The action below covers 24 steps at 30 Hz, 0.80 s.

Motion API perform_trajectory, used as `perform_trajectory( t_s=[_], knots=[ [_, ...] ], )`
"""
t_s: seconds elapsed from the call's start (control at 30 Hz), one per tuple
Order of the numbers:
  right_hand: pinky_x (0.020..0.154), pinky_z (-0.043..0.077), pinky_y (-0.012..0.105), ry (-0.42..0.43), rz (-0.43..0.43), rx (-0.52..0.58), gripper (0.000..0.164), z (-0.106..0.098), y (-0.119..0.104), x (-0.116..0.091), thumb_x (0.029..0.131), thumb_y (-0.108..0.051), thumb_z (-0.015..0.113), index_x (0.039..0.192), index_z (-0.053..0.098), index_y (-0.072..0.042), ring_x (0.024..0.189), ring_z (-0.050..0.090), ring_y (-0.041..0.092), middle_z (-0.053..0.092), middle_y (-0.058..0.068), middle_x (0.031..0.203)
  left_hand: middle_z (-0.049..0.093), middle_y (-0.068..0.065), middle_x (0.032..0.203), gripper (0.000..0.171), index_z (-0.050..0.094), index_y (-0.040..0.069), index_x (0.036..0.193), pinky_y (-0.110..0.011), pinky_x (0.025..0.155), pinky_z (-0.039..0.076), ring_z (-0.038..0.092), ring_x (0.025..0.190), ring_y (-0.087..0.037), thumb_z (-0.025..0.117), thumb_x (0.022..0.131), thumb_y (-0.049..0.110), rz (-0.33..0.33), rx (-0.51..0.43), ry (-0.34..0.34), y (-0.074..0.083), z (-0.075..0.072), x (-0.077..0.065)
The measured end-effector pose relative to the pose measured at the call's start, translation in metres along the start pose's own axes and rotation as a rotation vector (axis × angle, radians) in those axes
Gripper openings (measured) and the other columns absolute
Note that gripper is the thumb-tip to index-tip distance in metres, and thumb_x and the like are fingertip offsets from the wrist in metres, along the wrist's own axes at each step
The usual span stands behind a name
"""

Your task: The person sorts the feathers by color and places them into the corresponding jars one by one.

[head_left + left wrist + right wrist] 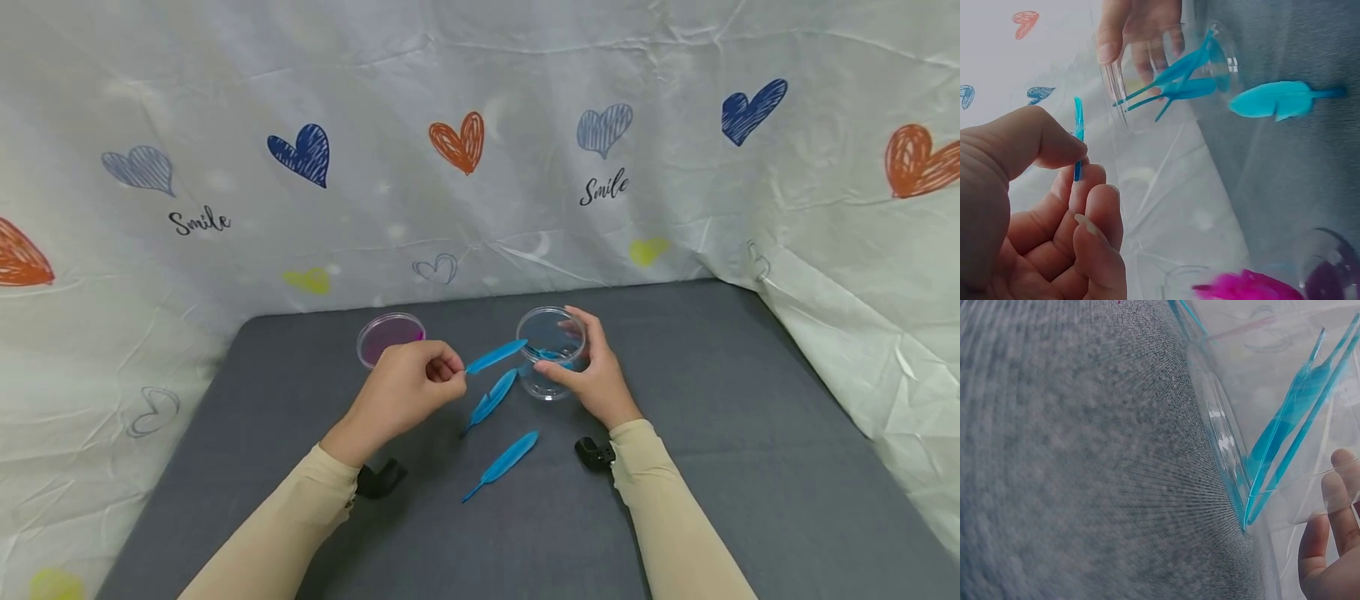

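Observation:
Between thumb and forefinger my left hand [408, 387] pinches a blue feather [495, 357], its far tip at the rim of a clear plastic jar [549, 392]. My right hand [600, 379] grips that jar from the right side, thumb in front and fingers behind. Several blue feathers [1191, 89] lean inside the jar, as the left wrist view shows. On the table just left of the jar lies another blue feather [491, 402]. A further blue feather [512, 458] lies nearer to me, between the forearms.
A second clear jar [391, 316] stands behind my left hand, which partly hides it; a magenta feather [1250, 286] shows there. Dark grey cloth [712, 500] covers the table. Behind it hangs a white curtain [517, 208] printed with hearts.

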State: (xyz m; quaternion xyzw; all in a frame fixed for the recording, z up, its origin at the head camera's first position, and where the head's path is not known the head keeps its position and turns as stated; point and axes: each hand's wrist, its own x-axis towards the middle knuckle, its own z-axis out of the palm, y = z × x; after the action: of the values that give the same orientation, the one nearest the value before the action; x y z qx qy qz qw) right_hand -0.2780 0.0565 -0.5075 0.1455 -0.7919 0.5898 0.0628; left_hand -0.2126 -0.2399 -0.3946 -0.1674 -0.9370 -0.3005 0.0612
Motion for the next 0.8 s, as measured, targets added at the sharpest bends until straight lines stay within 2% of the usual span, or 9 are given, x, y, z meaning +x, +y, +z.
perform_trajectory(
  t_s=[0.37,0.5,0.63,0.8],
  knots=[
    [0.119,0.037,0.057,-0.003,-0.001,-0.001,0.09,-0.001,0.001,0.0,0.092,-0.042,0.087,0.163,0.032,-0.045,0.154,0.044,0.022,0.052,-0.002,0.162,0.07,0.008,0.08,0.003,0.077,0.019,0.09,-0.03,0.063,0.052,0.06,0.067,-0.009,0.077,0.092,0.022,0.07,0.059,0.041,0.025,0.008,0.033],
    [0.118,0.038,0.056,0.004,0.003,0.013,0.089,-0.002,0.001,-0.001,0.092,-0.039,0.088,0.163,0.033,-0.044,0.153,0.045,0.021,0.053,-0.002,0.161,0.069,0.007,0.08,0.005,0.078,0.018,0.091,-0.03,0.061,0.05,0.059,0.065,-0.01,0.075,0.093,0.021,0.093,0.086,0.037,0.033,0.012,0.048],
    [0.119,0.039,0.056,0.004,0.011,0.014,0.089,-0.002,-0.001,0.0,0.092,-0.04,0.088,0.163,0.033,-0.043,0.154,0.044,0.021,0.053,-0.002,0.161,0.069,0.007,0.078,0.007,0.079,0.019,0.091,-0.03,0.061,0.051,0.06,0.065,-0.011,0.073,0.094,0.022,0.092,0.104,0.032,0.039,0.016,0.06],
    [0.119,0.04,0.058,0.0,0.016,0.012,0.09,-0.001,-0.001,0.002,0.091,-0.042,0.088,0.163,0.033,-0.044,0.154,0.044,0.022,0.052,-0.002,0.161,0.068,0.006,0.079,0.007,0.079,0.019,0.091,-0.03,0.061,0.052,0.06,0.066,-0.012,0.075,0.094,0.024,0.084,0.125,0.016,0.042,0.019,0.069]
  ],
)
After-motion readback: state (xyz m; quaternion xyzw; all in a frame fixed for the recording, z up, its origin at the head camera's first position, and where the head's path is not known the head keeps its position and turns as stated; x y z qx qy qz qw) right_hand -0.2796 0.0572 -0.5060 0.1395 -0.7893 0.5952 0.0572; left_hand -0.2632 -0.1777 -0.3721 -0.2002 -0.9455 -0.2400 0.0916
